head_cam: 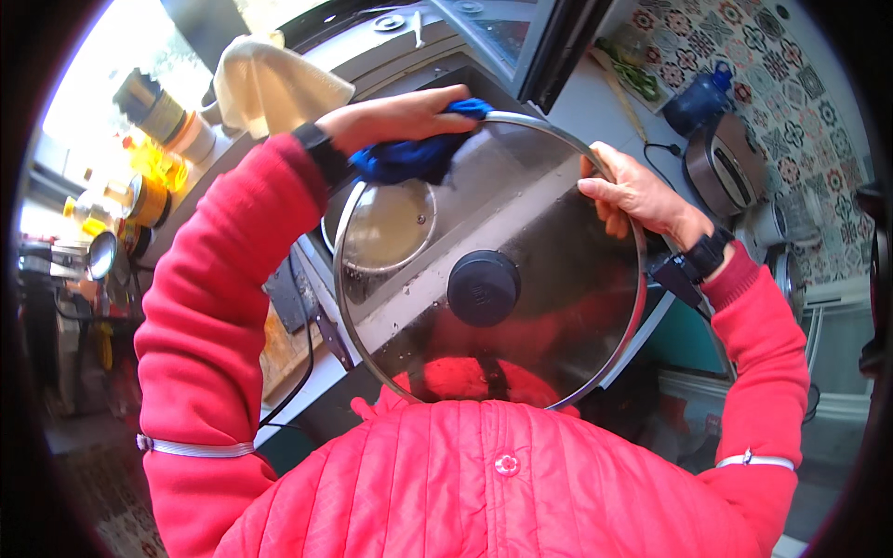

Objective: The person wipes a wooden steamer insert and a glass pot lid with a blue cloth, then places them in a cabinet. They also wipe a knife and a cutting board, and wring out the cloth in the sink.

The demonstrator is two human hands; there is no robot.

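A large glass pot lid [558, 279] with a metal rim and a black knob is tilted up before my chest, over the sink's edge. My right hand [621, 185] grips its rim at the upper right, thumb on the near face. At the lid's upper left, my left hand [418, 118] holds a blue cloth [408, 157] against the glass and rim. Through the glass shows a pot or bowl [391, 227] with cloudy liquid, standing in the sink [453, 73].
A knife [335, 338] and wooden board [279, 349] lie left on the counter. Jars [150, 199] and a draped cream cloth [268, 84] line the window side. An open window sash [537, 49] juts in ahead. At right stand a blue jug [701, 97] and a kitchen appliance [725, 164].
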